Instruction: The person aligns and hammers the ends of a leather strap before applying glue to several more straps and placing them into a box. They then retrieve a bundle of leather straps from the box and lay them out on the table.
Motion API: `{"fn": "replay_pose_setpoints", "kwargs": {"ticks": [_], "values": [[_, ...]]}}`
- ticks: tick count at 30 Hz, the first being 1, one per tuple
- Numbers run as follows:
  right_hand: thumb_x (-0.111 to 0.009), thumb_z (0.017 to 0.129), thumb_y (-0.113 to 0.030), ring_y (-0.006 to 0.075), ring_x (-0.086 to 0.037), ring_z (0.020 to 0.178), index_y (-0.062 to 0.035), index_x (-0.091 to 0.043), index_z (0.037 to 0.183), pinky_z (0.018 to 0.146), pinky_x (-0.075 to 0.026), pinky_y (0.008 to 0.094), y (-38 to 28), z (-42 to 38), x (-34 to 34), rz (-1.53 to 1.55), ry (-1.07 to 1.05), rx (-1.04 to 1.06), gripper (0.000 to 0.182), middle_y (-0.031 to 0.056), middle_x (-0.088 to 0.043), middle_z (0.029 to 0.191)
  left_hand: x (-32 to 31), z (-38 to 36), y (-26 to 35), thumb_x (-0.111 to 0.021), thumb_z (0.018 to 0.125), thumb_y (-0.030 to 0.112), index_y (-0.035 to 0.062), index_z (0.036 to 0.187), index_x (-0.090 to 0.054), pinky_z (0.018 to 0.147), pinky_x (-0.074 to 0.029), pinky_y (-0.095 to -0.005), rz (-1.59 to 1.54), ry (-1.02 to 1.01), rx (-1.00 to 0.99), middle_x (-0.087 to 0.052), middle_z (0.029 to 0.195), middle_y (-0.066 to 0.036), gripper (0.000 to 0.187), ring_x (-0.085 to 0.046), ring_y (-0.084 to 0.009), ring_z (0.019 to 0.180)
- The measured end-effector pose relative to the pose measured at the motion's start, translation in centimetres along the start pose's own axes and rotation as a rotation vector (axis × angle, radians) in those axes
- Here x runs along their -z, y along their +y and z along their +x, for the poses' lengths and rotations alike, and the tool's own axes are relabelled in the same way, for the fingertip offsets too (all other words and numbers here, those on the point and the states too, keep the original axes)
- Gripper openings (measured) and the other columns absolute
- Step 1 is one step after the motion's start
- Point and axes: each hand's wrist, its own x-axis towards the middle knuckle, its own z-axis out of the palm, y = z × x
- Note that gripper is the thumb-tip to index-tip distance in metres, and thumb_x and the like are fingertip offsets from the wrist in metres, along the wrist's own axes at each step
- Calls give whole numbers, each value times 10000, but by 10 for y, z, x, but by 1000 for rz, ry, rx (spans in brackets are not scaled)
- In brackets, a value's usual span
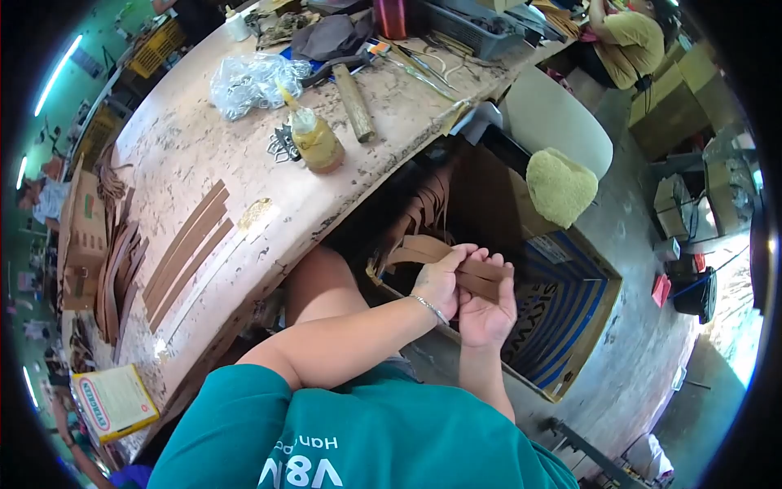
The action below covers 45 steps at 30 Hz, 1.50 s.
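— Starting with the biggest thing, the table (187, 147) curves across the upper left, its pale top scuffed, stained and chipped along the edge.

— And below it?

— A cardboard box (570, 326) sits open on the floor, with blue-striped printing on its flaps and more brown strips standing inside. Above it a pale chair (562, 122) carries a yellow-green fuzzy cushion (560, 186).

— What lies on the table?

— Long brown strips (186, 248) fanned side by side, a darker curved stack (118, 277) beside them, a crumpled clear plastic bag (248, 81), a wooden stick (354, 102) and a glue bottle (314, 138) with amber contents.

— And the hands?

— Both meet over the box. The left hand (440, 281), a thin bracelet at the wrist, and the right hand (487, 310) have their fingers closed around a small bundle of leather strips (456, 261), held off the table near the person's knee.

— How would that bundle handle?

— Probably light and pliant. The strips look flat, thin and matte, like leather or a fibreboard cut to even widths, and they bend where they leave the hands. They seem neither fragile nor slippery, though loose ends could slide apart. Gripping across the middle, pinching the flat faces together, looks the surest hold.
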Motion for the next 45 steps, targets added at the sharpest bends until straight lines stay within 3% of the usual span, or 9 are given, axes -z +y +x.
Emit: {"fn": "replay_pose_setpoints", "kwargs": {"ticks": [5,11,18,21,23,25,40,43,45], "values": [[-484,854,-282,219,-357,1214,-32,-446,1201,1028,-193,479,-65,18,33,32,-135,95,430,104,-466,1237,21,-4,28,-438,876,181,73,951,-500,880,-372,-369,29,213,-38,-593,984,-94,145,-535,-244,978],[-484,860,-119,192,-478,1104,-50,-492,1146,999,-264,476,-130,18,69,-99,-186,230,295,75,-556,1120,75,-1,62,-447,881,216,105,913,-517,862,-383,-357,96,346,-10,-612,950,-66,135,-544,-217,975],[-500,833,-24,252,-481,1074,-85,-465,1125,947,-357,429,-44,61,89,-225,456,147,301,63,-545,1057,150,53,115,-525,844,199,90,1001,-506,849,-412,-365,3,485,-347,-582,1008,-59,192,-572,-216,913],[-453,857,-23,272,-454,1100,-84,-363,1214,963,-330,437,-12,92,92,-251,568,74,373,88,-493,1128,196,88,129,-477,862,289,70,1166,-447,940,-339,-405,421,440,-649,-492,1174,-113,375,-507,-263,1038],[-428,871,-35,277,-440,1118,-90,-337,1236,955,-335,450,-5,113,105,-241,590,85,380,99,-462,1177,228,111,135,-397,871,395,39,1274,-345,1016,-224,-416,1624,910,-888,-366,1299,-151,541,-372,-311,1177],[-422,875,-41,279,-440,1118,-97,-335,1236,948,-340,458,-3,122,107,-250,629,76,376,97,-453,1191,235,119,144,-394,870,398,38,1275,-342,1017,-221,-416,1601,902,-885,-362,1301,-152,545,-366,-311,1180],[-376,907,-147,259,-465,1102,-123,-433,1140,906,-386,484,-71,183,129,-46,474,258,241,74,-531,1124,103,224,83,-354,863,450,17,1290,-304,1032,-182,-407,1506,691,-684,-306,1333,-170,611,-288,-323,1224],[-477,848,-406,306,-387,1131,-134,-410,1189,963,-228,516,-58,167,174,-427,971,-132,442,105,-470,1180,117,212,91,-346,862,461,13,1294,-296,1035,-174,-406,1511,640,-593,-294,1339,-174,624,-273,-325,1233],[-552,809,-401,308,-312,1165,-131,-322,1256,973,-194,521,-38,142,196,-666,1399,-308,571,126,-435,1208,126,186,86,-341,861,468,10,1296,-291,1037,-169,-405,1515,623,-565,-287,1344,-177,633,-263,-327,1239]]}}
